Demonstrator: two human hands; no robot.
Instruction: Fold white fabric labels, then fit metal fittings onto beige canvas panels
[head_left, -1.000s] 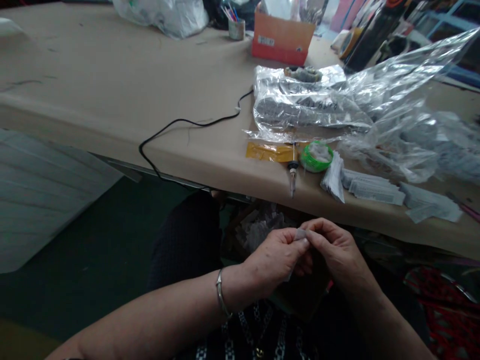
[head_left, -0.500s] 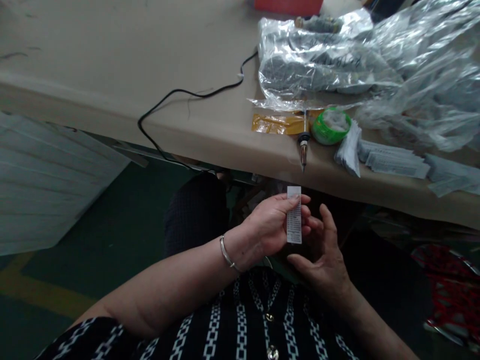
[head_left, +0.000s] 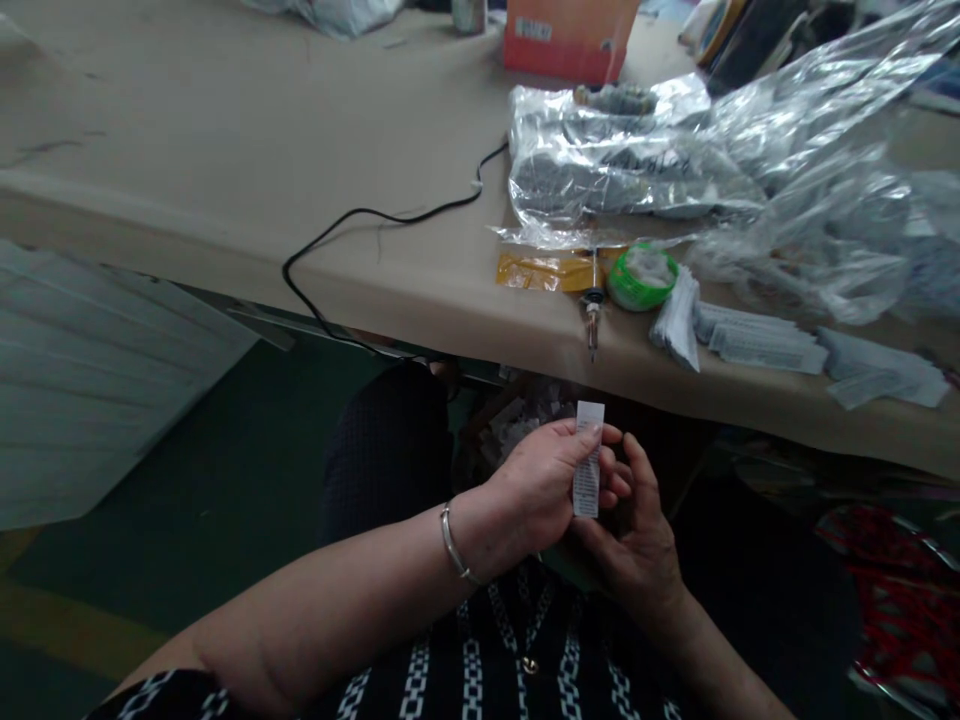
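Label strip (head_left: 587, 490), lower centre of the frame, is pinched in the left hand (head_left: 550, 475), between thumb and fingers. The right hand (head_left: 637, 550) is half-spread just beside the strip's lower end, fingers curved, nothing visibly gripped; contact cannot be confirmed. A loosened left pinch could let the strip slip; uneven pressure from the right fingers could crease it. The pen-shaped tool (head_left: 592, 322), right of centre, points its metal tip outward at the front edge of the desk (head_left: 225, 130); a raised hand could strike it. The black cable (head_left: 360, 211), left of centre, hangs over that edge and could snag on the knee (head_left: 390, 450).
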